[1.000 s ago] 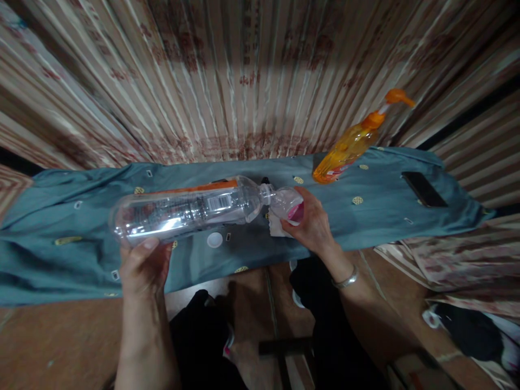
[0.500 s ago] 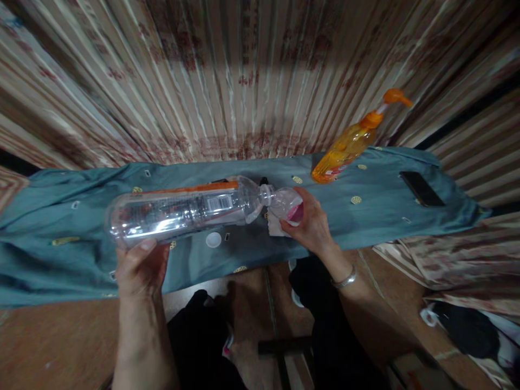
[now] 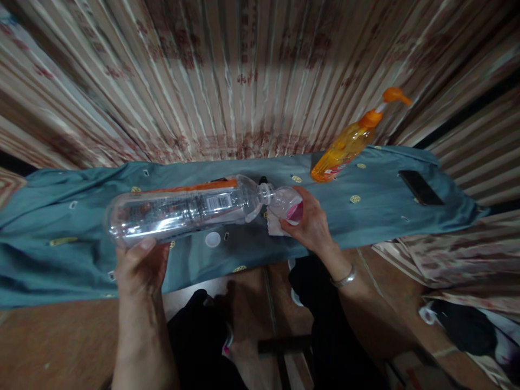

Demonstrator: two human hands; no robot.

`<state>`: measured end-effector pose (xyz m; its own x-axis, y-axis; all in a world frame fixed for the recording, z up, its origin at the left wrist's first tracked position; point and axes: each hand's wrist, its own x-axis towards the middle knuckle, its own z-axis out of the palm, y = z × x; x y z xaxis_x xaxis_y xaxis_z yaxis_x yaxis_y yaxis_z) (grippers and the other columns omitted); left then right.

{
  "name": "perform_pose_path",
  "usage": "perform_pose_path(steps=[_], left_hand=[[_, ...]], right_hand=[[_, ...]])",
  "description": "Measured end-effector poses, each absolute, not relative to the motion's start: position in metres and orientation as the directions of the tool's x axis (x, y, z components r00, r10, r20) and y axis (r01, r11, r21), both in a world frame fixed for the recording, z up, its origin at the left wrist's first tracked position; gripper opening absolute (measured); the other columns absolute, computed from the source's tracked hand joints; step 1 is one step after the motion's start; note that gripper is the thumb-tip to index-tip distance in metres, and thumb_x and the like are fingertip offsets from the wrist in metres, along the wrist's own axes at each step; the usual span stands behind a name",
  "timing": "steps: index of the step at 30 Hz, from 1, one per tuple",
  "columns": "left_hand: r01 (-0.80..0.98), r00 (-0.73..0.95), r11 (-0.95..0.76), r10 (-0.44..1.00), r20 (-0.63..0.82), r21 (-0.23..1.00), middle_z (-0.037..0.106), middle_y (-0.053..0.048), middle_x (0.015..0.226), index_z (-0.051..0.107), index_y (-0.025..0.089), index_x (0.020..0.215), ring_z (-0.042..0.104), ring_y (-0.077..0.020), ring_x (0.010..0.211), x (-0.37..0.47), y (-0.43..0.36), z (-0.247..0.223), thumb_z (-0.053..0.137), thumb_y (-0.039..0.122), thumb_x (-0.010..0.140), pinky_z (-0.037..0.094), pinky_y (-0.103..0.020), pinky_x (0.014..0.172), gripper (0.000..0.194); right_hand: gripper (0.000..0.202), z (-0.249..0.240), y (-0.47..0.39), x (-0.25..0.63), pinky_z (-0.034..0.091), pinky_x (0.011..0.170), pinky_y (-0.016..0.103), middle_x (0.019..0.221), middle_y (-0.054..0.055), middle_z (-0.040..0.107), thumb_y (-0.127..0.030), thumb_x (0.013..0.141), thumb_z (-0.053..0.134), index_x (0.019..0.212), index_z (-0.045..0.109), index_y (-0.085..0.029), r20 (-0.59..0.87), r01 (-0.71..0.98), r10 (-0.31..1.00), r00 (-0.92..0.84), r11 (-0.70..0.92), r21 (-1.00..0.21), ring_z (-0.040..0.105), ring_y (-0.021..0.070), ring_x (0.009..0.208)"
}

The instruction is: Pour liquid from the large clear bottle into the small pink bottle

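A large clear plastic bottle [image 3: 182, 211] with an orange-edged label lies level above the cloth, its neck toward the right. My left hand [image 3: 142, 262] is closed around its base end, thumb on the near side. At the neck, a small clear plastic bottle [image 3: 280, 200] with a pink patch meets the large one mouth to mouth. My right hand [image 3: 311, 225] wraps round the small bottle's far end. Below the large bottle, a white round cap [image 3: 212, 239] lies on the cloth. A pale piece of paper [image 3: 275, 225] lies partly hidden beneath the small bottle.
A teal patterned cloth [image 3: 377, 206] covers the narrow table. An orange pump bottle [image 3: 345, 149] stands at the back right, and a dark phone [image 3: 420, 188] lies at the right end. A striped curtain [image 3: 227, 81] hangs behind. Below are my legs and a tiled floor [image 3: 57, 346].
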<state>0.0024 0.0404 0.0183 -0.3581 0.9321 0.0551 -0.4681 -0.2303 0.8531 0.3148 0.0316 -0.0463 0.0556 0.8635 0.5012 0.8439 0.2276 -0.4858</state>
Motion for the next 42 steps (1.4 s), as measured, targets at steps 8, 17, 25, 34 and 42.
perform_pose_path(steps=[8,17,25,34,42], left_hand=[[-0.465,-0.361,-0.224,0.931,0.048,0.856,0.069,0.004,0.105,0.076,0.031,0.097,0.064,-0.0161,0.097,0.0043,0.0407,0.0193,0.075,0.011,0.039,0.063,-0.025,0.076,0.061],[-0.45,-0.362,-0.21,0.931,0.037,0.868,0.068,0.004,0.102,0.076,0.03,0.098,0.063,-0.017,0.092,0.0063,0.0409,0.0216,0.071,0.011,0.039,0.063,-0.027,0.073,0.062],[-0.413,-0.339,-0.216,0.938,0.071,0.885,0.07,0.001,0.114,0.075,0.03,0.089,0.063,-0.0176,0.1,0.0038,0.0399,0.019,0.078,0.015,0.041,0.059,-0.025,0.074,0.05],[-0.412,-0.314,-0.238,0.943,0.108,0.88,0.071,0.0,0.11,0.074,0.03,0.093,0.063,-0.0209,0.103,0.0032,0.0415,0.0164,0.083,0.02,0.045,0.059,-0.034,0.087,0.05],[-0.416,-0.335,-0.223,0.939,0.079,0.881,0.072,0.0,0.107,0.075,0.03,0.09,0.064,-0.02,0.099,0.0041,0.0402,0.0185,0.081,0.018,0.044,0.058,-0.028,0.079,0.049]], right_hand=[[0.078,-0.0454,0.0313,0.3147,0.05,0.109,0.059,0.137,0.019,0.063,-0.028,0.069,0.076,0.141,0.044,-0.018,0.492,0.843,0.868,0.067,0.215,-0.493,0.062,0.0384,0.127],[0.078,-0.0434,0.0311,0.3139,0.052,0.107,0.06,0.136,0.019,0.064,-0.027,0.068,0.076,0.14,0.046,-0.016,0.49,0.845,0.869,0.068,0.211,-0.492,0.063,0.0381,0.125],[0.077,-0.0433,0.0309,0.3145,0.051,0.109,0.058,0.136,0.019,0.064,-0.028,0.069,0.075,0.139,0.046,-0.016,0.482,0.842,0.874,0.069,0.207,-0.498,0.062,0.0378,0.127],[0.077,-0.0434,0.0309,0.3149,0.05,0.108,0.058,0.136,0.018,0.064,-0.029,0.07,0.074,0.14,0.045,-0.017,0.476,0.837,0.877,0.064,0.212,-0.504,0.061,0.0372,0.126],[0.078,-0.0435,0.0311,0.315,0.049,0.109,0.057,0.137,0.018,0.064,-0.029,0.069,0.075,0.14,0.045,-0.018,0.472,0.834,0.879,0.071,0.207,-0.511,0.061,0.0366,0.128]])
